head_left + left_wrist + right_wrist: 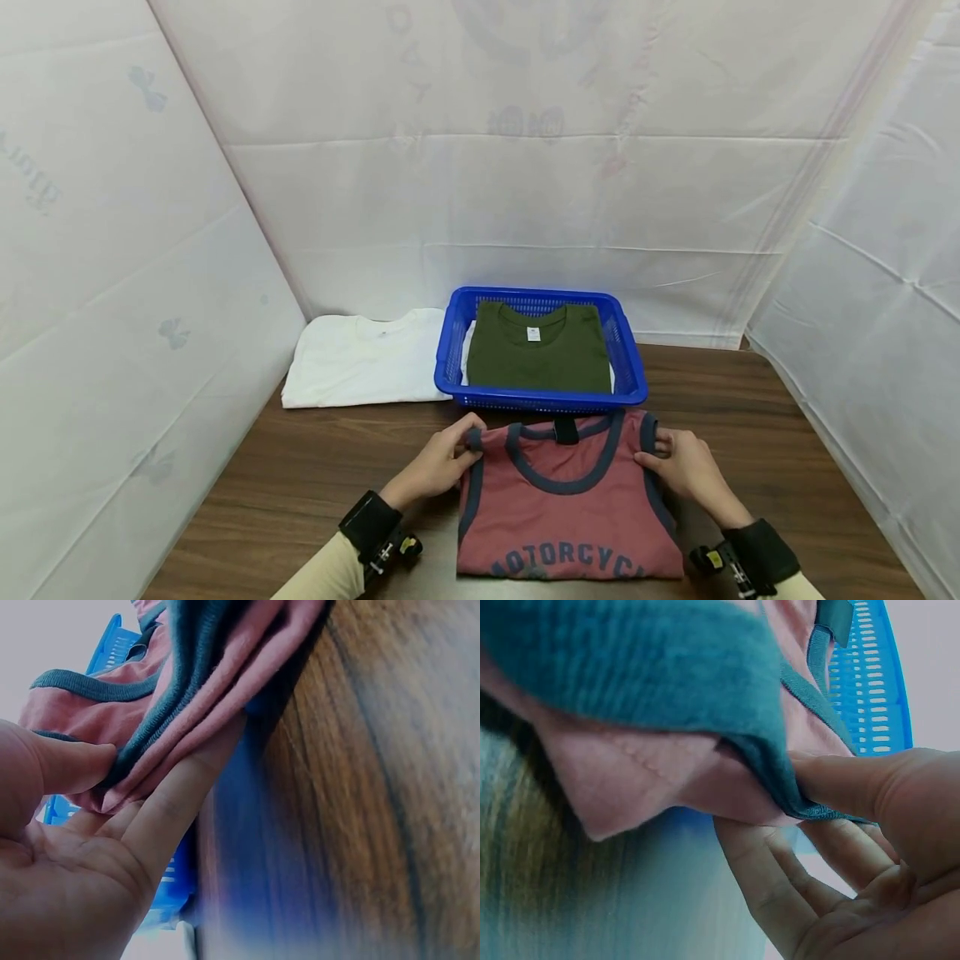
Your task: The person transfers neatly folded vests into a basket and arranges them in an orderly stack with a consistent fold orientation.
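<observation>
A folded red tank top [562,517] with dark blue-grey trim and the lettering "MOTORCYC" lies in front of the blue basket, its neckline toward the basket. My left hand [437,462] pinches its upper left shoulder edge; in the left wrist view the thumb lies on the trim and the fingers [169,802] go under the folded layers. At the opposite shoulder, my right hand [690,469] pinches the trimmed edge between thumb and fingers. In the right wrist view a corner of the tank top [622,780] hangs just above the table, fingers beneath the cloth.
The blue plastic basket [542,398] stands at the back, holding a folded dark green T-shirt [536,354] over something white. Left of it lies a folded white T-shirt [367,362]. Pale sheeting [525,200] walls the brown wooden table [750,408] at the back and sides.
</observation>
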A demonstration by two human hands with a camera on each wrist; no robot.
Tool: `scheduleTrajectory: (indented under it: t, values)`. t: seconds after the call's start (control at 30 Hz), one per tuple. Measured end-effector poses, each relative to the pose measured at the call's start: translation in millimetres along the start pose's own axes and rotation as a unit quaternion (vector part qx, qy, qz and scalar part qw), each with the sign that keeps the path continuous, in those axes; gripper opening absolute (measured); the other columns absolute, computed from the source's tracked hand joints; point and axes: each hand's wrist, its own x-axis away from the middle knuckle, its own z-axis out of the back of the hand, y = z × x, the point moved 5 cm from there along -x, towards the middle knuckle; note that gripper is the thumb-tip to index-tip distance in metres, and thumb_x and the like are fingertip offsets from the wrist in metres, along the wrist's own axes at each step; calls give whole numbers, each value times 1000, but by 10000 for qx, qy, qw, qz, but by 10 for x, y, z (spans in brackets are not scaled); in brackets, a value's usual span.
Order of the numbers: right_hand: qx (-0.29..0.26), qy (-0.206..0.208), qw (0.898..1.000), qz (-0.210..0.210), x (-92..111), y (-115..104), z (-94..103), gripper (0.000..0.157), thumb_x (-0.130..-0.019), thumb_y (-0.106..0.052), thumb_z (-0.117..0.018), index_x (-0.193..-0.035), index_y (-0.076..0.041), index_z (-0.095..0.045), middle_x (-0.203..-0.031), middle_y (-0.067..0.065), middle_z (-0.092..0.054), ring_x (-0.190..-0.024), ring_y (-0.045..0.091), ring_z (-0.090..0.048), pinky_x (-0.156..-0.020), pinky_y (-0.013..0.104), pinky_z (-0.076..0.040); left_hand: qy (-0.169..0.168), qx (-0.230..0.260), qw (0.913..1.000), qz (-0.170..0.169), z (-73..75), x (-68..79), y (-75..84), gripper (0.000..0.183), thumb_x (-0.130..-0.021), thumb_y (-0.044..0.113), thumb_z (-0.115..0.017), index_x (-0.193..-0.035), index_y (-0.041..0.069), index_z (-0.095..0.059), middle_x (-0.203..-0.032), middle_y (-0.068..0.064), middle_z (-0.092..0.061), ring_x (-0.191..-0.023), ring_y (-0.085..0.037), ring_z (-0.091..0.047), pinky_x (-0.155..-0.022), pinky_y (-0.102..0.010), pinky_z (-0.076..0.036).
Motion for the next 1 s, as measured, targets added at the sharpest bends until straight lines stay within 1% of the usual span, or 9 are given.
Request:
scheduleTrajectory:
  t: [0.07, 0.17, 0.3, 0.4, 0.5, 0.6, 0.73, 0.93, 1.0]
  values:
    - [-67, 29, 9999, 87, 19, -5, 9, 25, -94, -19, -76, -109, 1, -73, -102, 17, -76, -95, 33, -74, -78, 47, -60, -9, 24, 10000, 10, 9, 9, -6, 17, -107, 3, -53, -119, 16, -53, -111, -18, -67, -72, -20, -70, -48, -40, -58]
    - [-249, 8, 9994, 237, 66, -18, 13, 18, -96, -17, -73, -106, -2, -71, -99, 13, -75, -93, 32, -74, -73, 43, -60, -13, 104, 9999, 82, 14, 34, -12, 19, -106, 3, -53, -118, 18, -53, -111, -17, -67, -74, -19, -70, -50, -41, -59]
    - [-530, -72, 9978, 381, 128, -25, -2, 33, -101, -18, -67, -124, 5, -61, -106, 17, -73, -98, 34, -72, -73, 39, -59, 80, 211, 9996, 195, 25, 69, -24, 22, -105, 0, -53, -118, 18, -52, -109, -16, -64, -70, -20, -70, -51, -41, -60]
    - [-638, -112, 9969, 455, 169, -27, -19, 43, -104, -20, -62, -137, 6, -51, -114, 21, -70, -103, 33, -70, -75, 36, -58, 179, 233, 9994, 163, 39, 85, -29, 20, -106, 1, -54, -118, 17, -52, -107, -17, -65, -65, -21, -68, -51, -42, -59]
    - [-721, -133, 9958, 543, 203, -37, -26, 49, -107, -22, -58, -145, 5, -43, -118, 21, -68, -105, 30, -69, -77, 34, -56, 264, 231, 9993, 96, 54, 97, -20, 19, -106, 3, -55, -119, 17, -52, -106, -17, -69, -63, -21, -68, -50, -42, -59]
    - [-834, -104, 9945, 623, 229, -56, -15, 50, -108, -21, -56, -148, 5, -39, -119, 21, -68, -104, 29, -69, -76, 32, -56, 385, 258, 9989, 41, 75, 114, 3, 19, -105, 3, -56, -118, 16, -52, -106, -15, -71, -65, -21, -68, -49, -43, -58]
    - [-956, 78, 9927, 735, 261, -96, 19, 46, -107, -17, -57, -145, 5, -42, -120, 24, -66, -105, 33, -70, -74, 32, -58, 560, 317, 9979, -75, 114, 135, 53, 21, -104, 0, -57, -119, 15, -53, -105, -15, -73, -68, -23, -69, -48, -44, -57]
    - [-1131, 220, 9904, 768, 283, -140, 47, 46, -107, -15, -57, -147, 3, -42, -120, 26, -66, -102, 34, -71, -69, 30, -58, 599, 502, 9969, -16, 168, 151, 99, 21, -105, 1, -55, -123, 13, -52, -96, -16, -73, -55, -28, -67, -47, -48, -57]
    - [-1107, 279, 9901, 815, 279, -157, 57, 48, -107, -17, -57, -147, 3, -41, -121, 26, -66, -103, 35, -71, -69, 31, -58, 627, 532, 9966, 24, 189, 149, 105, 22, -106, 2, -54, -124, 12, -52, -95, -17, -74, -53, -28, -67, -47, -48, -57]
